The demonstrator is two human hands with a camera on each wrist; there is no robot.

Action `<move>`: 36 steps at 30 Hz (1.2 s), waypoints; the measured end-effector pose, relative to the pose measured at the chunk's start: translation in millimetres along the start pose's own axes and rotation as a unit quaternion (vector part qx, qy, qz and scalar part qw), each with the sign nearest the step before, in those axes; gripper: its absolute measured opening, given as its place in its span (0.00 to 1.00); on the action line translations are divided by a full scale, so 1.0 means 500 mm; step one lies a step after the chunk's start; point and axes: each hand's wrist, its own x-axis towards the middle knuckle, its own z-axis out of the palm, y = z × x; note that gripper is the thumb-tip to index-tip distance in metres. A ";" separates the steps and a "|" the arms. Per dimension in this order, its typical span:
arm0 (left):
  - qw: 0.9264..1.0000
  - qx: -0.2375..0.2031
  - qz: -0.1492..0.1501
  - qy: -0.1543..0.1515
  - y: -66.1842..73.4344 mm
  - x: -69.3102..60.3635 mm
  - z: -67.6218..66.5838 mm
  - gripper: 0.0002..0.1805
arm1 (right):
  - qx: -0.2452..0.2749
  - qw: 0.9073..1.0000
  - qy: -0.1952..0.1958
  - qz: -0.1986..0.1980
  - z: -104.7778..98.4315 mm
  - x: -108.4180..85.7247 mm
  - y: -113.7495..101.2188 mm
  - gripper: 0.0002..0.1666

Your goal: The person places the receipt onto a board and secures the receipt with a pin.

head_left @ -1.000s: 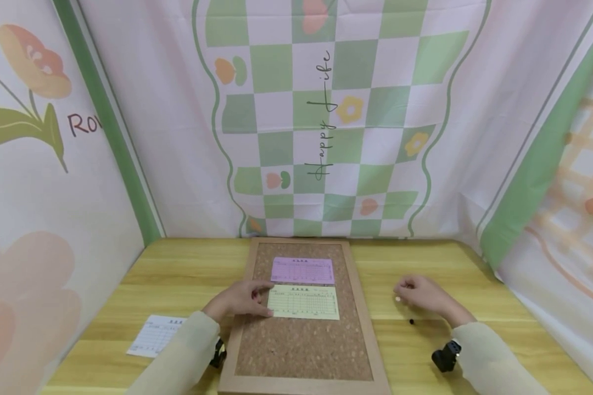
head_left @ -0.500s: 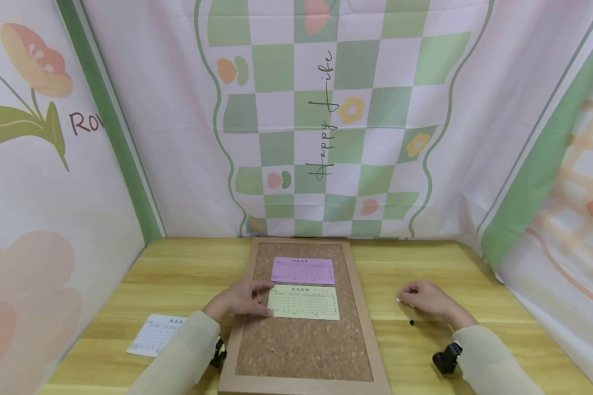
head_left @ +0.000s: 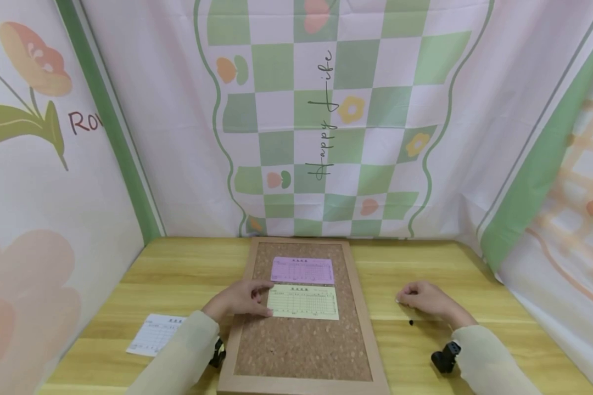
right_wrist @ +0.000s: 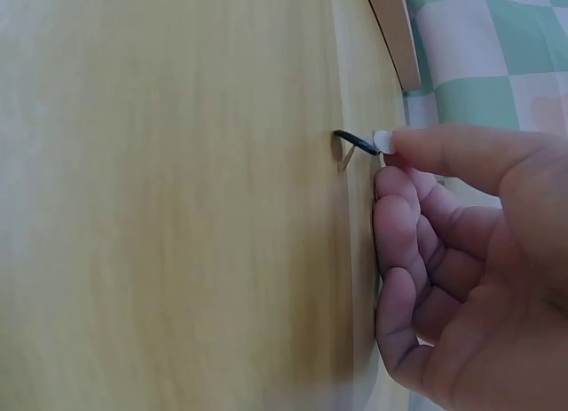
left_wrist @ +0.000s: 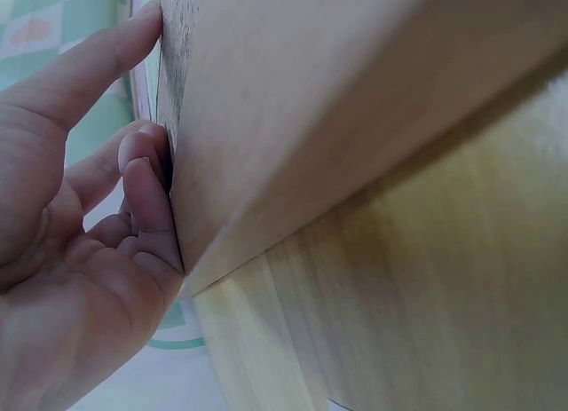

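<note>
A corkboard [head_left: 301,351] with a wooden frame lies on the table. A yellow printed form [head_left: 303,303] lies on its cork, below a pink form [head_left: 302,270]. My left hand [head_left: 241,298] rests at the yellow form's left edge, thumb and index finger spread at its corners, other fingers bent against the frame. On the right, my right hand [head_left: 425,296] is low over the table. It pinches a white thumbtack [right_wrist: 383,142] at its thumb tip; the tack's point is hidden. A black thumbtack [head_left: 411,322] lies tilted on the table, its pin visible in the right wrist view.
A white form [head_left: 153,334] lies on the wooden table [head_left: 188,263] to the left, partly hidden by the left sleeve. A patterned curtain [head_left: 316,219] hangs at the table's back edge, with more cloth at both sides.
My right hand has shifted slightly right and down onto the white thumbtack, which it now pinches. My left hand and the forms have stayed in place.
</note>
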 end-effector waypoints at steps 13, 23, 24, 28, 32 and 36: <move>1.000 -0.001 0.001 -0.003 -0.005 0.000 -0.003 0.40 | 0.066 0.997 -0.033 -0.011 -0.006 -0.003 0.011 0.15; 1.000 -0.016 0.005 -0.007 0.004 -0.004 -0.004 0.39 | 0.055 0.998 -0.003 0.002 -0.002 -0.002 0.010 0.12; 1.000 -0.019 0.005 -0.007 0.004 -0.005 -0.004 0.39 | 0.057 0.998 -0.003 0.003 -0.002 -0.001 0.010 0.12; 1.000 -0.023 0.005 -0.006 0.003 -0.004 -0.004 0.39 | 0.051 0.999 0.006 0.013 -0.002 0.001 0.006 0.13; 1.000 -0.022 0.004 -0.005 0.001 -0.002 -0.003 0.39 | 0.044 0.999 0.013 0.018 -0.005 0.002 0.001 0.15; 1.000 -0.014 0.004 -0.006 -0.001 0.000 -0.001 0.39 | 0.060 0.998 0.005 0.011 -0.009 0.000 -0.002 0.16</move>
